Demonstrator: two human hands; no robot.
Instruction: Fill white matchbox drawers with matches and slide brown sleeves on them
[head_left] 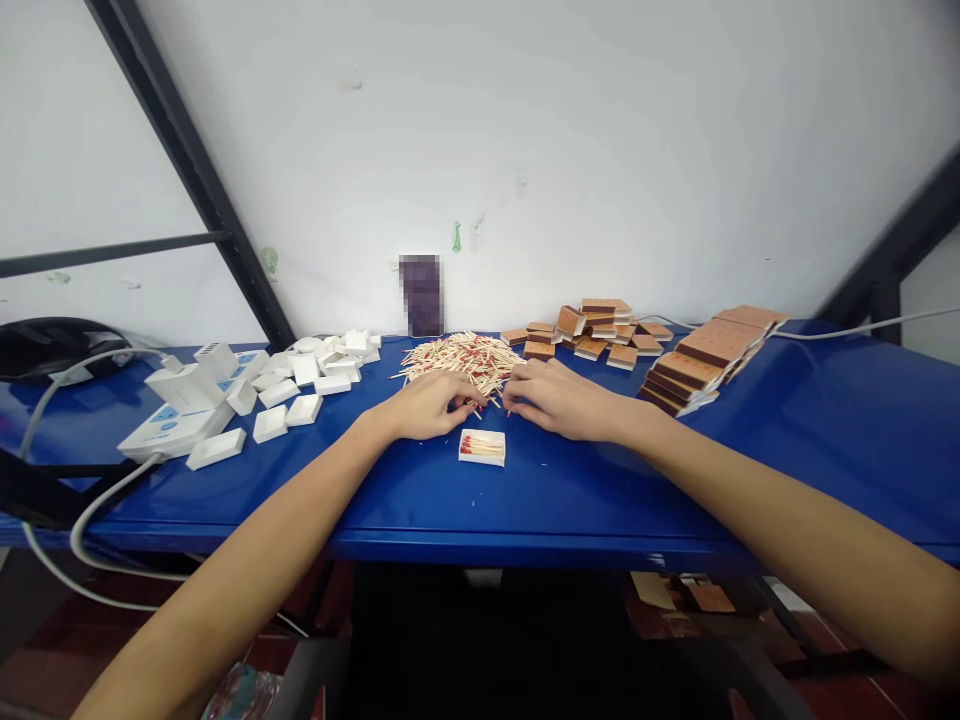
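Note:
A heap of red-tipped matches (461,355) lies on the blue table near the wall. My left hand (433,404) rests at the heap's near left side, fingers curled and pinched around matches with red heads. At the heap's near right side is my right hand (551,398), its thumb and fingers also brought together at a match or two. Just in front of both hands sits a small white matchbox tray (482,459), with several matches lying in it, red heads to the left.
White empty trays (302,410) are scattered left, beside a white power strip (176,428) with plugs and cables. Brown matchbox sleeves (592,330) are piled at the back right, near a stacked row of sleeves (705,355). A dark pixelated object (422,295) leans on the wall.

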